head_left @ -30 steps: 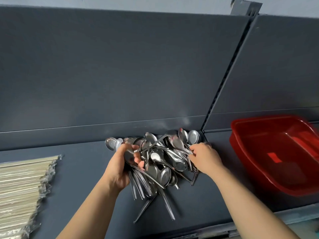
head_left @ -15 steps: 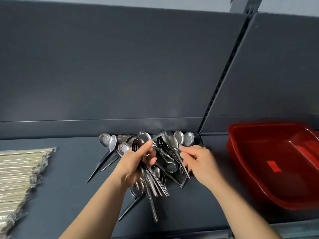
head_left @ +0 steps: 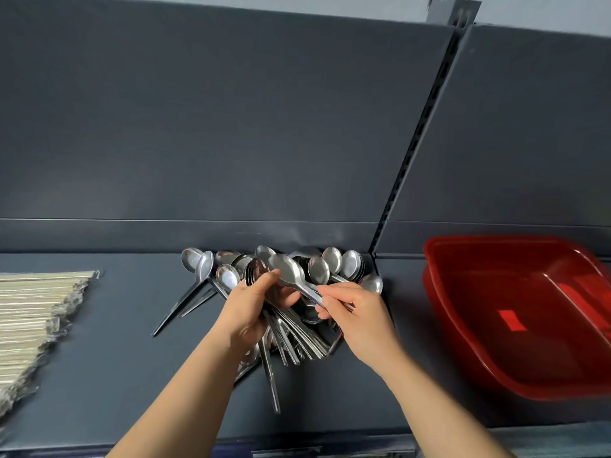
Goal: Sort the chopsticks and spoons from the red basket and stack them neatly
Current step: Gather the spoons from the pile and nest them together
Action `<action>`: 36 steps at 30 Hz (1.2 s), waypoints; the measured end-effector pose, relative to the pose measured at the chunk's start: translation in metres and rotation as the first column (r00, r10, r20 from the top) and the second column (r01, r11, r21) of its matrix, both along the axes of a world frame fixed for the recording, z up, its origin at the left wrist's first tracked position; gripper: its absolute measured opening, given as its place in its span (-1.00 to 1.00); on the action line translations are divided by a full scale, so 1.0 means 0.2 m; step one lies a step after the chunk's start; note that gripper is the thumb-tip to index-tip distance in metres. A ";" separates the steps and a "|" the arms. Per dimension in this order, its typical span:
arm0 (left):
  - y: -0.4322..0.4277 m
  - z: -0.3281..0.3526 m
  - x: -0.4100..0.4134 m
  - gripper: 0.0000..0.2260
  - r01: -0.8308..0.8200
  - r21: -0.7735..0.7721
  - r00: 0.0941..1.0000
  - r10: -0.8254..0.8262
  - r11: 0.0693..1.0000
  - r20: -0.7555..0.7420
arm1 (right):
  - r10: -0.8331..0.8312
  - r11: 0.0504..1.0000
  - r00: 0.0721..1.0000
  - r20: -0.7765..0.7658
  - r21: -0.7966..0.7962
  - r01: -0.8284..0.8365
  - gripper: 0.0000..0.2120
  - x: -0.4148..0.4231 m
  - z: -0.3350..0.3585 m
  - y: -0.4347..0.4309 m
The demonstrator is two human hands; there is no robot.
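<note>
Head view: left of the red basket [head_left: 456, 319], the left hand [head_left: 243, 312] grips bundled spoons [head_left: 297, 338]. The right hand [head_left: 363, 322] pinches a single spoon [head_left: 286, 271].

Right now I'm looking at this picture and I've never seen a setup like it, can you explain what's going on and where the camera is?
There is no machine here: a person works with two bare hands, and the camera sits on their head, looking forward and down. That is why both forearms reach in from the bottom. The surface is a dark grey shelf. On it, wrapped chopsticks lie at the left, a loose pile of spoons lies in the middle against the back wall, and a red basket stands at the right, with no cutlery showing inside. The left hand grips a bunch of spoons by their handles. The right hand pinches the handle of one spoon, its bowl toward the left hand.
</note>
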State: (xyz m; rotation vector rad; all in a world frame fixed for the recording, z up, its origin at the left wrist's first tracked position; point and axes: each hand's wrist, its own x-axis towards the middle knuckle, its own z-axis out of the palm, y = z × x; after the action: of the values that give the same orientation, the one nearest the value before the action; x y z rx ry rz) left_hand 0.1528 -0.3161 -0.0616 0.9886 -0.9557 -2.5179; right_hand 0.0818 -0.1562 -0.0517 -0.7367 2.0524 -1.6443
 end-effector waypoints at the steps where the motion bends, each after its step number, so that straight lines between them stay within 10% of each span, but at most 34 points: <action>1: 0.00 0.01 0.00 -0.83 0.001 0.004 1.000 -0.001 1.000 -0.012 | 0.013 1.000 1.000 0.006 -0.005 -0.013 -0.78 0.01 0.01 0.00; 11: -0.01 0.00 0.01 -0.90 -0.013 0.026 0.995 0.016 1.000 -0.098 | 0.100 0.985 0.986 0.136 0.129 -0.118 -0.85 -0.01 0.00 0.02; 22: -0.11 -0.04 0.08 -0.87 -0.025 -0.163 0.999 0.031 0.986 0.034 | 0.271 0.659 0.861 -0.431 0.735 0.160 -0.76 -0.18 -0.10 -0.04; 36: -0.11 -0.03 0.03 -0.74 0.057 -0.074 0.995 -0.063 0.996 -0.071 | 0.035 0.980 0.999 0.036 0.195 -0.041 -0.64 -0.23 -0.02 0.05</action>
State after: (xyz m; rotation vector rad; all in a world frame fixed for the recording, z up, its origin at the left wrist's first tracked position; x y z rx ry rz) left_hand 0.1592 -0.3376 -0.0669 0.8522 -1.0611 -2.5300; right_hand 0.0359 -0.1467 -0.0549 -0.6718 2.1256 -1.3994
